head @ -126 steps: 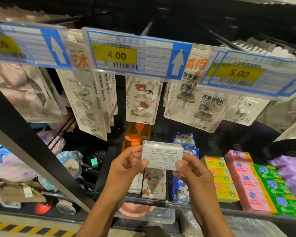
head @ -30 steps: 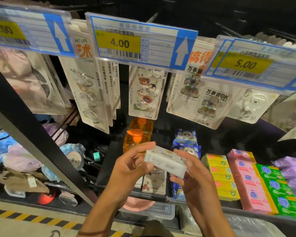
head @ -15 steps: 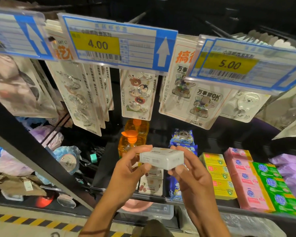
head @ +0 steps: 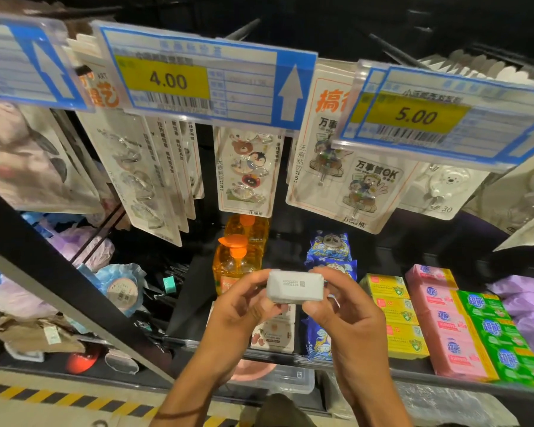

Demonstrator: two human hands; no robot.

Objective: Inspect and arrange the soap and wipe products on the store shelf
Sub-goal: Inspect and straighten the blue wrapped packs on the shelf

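Observation:
A small white soap box is held in front of the shelf, its narrow printed edge turned toward me. My left hand pinches its left end and my right hand pinches its right end. Below it on the black shelf lie matching white boxes with a cherry print, partly hidden by my hands. To the right run blue wipe packs, yellow soap boxes, pink soap boxes and green soap boxes.
Orange pump bottles stand behind the white box. Hook cards hang above from pegs behind price tags 4.00 and 5.00. Purple packs lie far right. A black upright slants at left, with bagged goods beyond it.
I have turned the white box from its broad printed face to its narrow edge, still held in both hands. The view has shifted slightly toward the shelf.

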